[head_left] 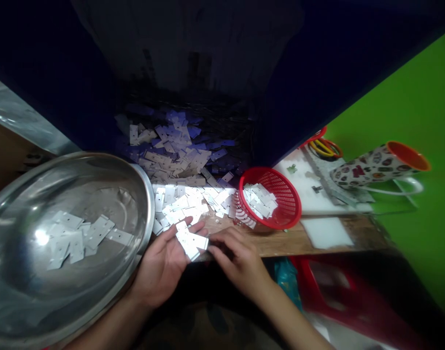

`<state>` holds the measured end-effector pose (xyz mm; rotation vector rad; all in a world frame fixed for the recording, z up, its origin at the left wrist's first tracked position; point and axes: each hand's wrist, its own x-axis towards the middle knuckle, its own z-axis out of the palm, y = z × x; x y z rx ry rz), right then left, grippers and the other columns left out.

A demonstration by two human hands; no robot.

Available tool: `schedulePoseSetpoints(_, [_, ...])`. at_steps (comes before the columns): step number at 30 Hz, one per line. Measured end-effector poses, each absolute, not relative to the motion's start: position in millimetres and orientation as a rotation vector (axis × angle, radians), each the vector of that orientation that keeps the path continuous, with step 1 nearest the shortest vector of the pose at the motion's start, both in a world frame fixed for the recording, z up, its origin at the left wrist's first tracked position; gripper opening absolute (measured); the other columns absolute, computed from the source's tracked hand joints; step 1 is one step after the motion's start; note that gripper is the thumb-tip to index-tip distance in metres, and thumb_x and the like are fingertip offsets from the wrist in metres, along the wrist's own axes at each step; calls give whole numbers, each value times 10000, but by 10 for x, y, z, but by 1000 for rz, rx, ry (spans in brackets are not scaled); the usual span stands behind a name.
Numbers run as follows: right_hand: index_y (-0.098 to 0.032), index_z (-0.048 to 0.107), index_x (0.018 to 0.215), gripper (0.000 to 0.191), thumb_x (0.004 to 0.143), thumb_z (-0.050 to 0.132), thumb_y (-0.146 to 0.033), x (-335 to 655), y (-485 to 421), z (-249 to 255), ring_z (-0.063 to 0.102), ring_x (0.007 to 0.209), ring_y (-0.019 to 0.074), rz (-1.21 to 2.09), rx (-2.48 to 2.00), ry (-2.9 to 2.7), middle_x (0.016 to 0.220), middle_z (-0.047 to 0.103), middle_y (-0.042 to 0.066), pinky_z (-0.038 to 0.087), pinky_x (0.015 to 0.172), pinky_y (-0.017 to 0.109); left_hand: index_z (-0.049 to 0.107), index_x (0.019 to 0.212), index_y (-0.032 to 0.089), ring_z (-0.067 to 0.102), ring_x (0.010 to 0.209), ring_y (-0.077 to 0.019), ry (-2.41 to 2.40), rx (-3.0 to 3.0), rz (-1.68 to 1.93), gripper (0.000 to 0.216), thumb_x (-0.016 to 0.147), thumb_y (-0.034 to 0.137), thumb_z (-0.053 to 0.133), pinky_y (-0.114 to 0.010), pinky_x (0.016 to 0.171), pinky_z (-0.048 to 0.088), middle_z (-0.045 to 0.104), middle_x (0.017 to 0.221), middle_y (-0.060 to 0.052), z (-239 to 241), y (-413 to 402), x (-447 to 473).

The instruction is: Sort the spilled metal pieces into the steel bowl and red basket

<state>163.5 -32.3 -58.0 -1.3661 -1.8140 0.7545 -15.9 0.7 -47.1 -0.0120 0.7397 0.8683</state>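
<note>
My left hand [164, 267] is palm up, its fingers partly curled under a few small flat white metal plates [188, 241] with holes. My right hand [239, 257] is closed in a pinch at the right end of one of these plates. Just beyond both hands, a loose heap of similar plates [182, 155] spreads over the bench and back into a dark blue enclosure. To the left, a wide steel basin [109, 287] holds several plates [80, 238] on its bottom. A red plastic basket [288, 194] with more plates in it tilts at the right of the heap.
Dark blue walls [298, 107] rise on both sides of the heap. On the right are a patterned mug [371, 167] lying tilted, yellow and red rings [324, 148] and a white pad [327, 232] on the wooden bench edge [280, 243]. A red stool [346, 291] stands below.
</note>
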Motion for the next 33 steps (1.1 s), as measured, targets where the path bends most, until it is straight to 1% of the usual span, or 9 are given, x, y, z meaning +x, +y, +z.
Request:
schedulePoseSetpoints(5, [-201,633,1000,119,899,573,-180,1558,-355,-545,609,850,166,840,-1257,-1897,898,640,52,495,762,287,428,1337,98,604,1113,-282,764,0,874,446,928,276,446,-409,951,476,614,1225,-189,-484,3,-192])
schedulePoseSetpoints(9, [-192,639,942,95,917,547,-193,1585,-201,-508,599,818,159,803,-1233,-1961,855,634,45,492,760,281,458,1304,120,652,950,-238,780,21,904,408,922,264,459,-409,895,500,652,1133,-157,-488,-11,-219])
schedulePoseSetpoints(12, [-195,623,1056,180,933,494,-170,1620,63,-511,579,901,182,673,-1349,-2111,975,614,75,477,807,312,471,1287,123,646,823,-188,778,14,902,397,920,276,466,-379,844,516,659,1087,-143,-476,-24,-221])
schedulePoseSetpoints(14, [-223,590,1160,267,921,496,-149,1614,249,-508,556,941,205,573,-1421,-2307,1081,573,90,459,825,344,473,1283,117,635,795,-184,776,12,892,403,922,296,460,-384,821,520,654,1076,-147,-465,-31,-217])
schedulePoseSetpoints(16, [-228,582,1168,285,904,514,-141,1587,400,-488,537,926,216,480,-1470,-2470,1086,545,94,440,805,358,465,1294,121,633,821,-205,779,22,884,418,926,318,450,-410,815,518,642,1106,-158,-459,-33,-216])
schedulePoseSetpoints(21, [-166,582,967,112,857,591,-152,1545,552,-431,507,929,229,419,-1494,-2587,1005,533,97,415,758,332,427,1331,98,638,866,-230,807,59,861,467,932,339,434,-431,837,502,609,1204,-205,-468,-22,-233])
schedulePoseSetpoints(24, [-173,559,915,91,842,611,-155,1558,510,-470,516,871,214,441,-1526,-2514,958,548,77,411,733,322,404,1362,100,638,936,-243,785,51,845,499,929,347,444,-425,886,481,592,1251,-208,-471,-16,-231])
schedulePoseSetpoints(29, [-187,546,877,45,892,525,-151,1549,263,-599,527,774,191,500,-1605,-2278,849,584,53,411,680,300,379,1397,141,573,1154,-283,740,-1,848,515,932,352,438,-465,1031,383,571,1309,-172,-466,-12,-199])
schedulePoseSetpoints(33, [-183,547,904,47,896,547,-230,1589,32,-670,543,813,209,515,-1626,-2132,872,593,69,433,714,318,389,1394,151,583,1152,-276,812,-17,853,501,929,328,452,-460,1044,374,596,1288,-153,-459,-15,-207])
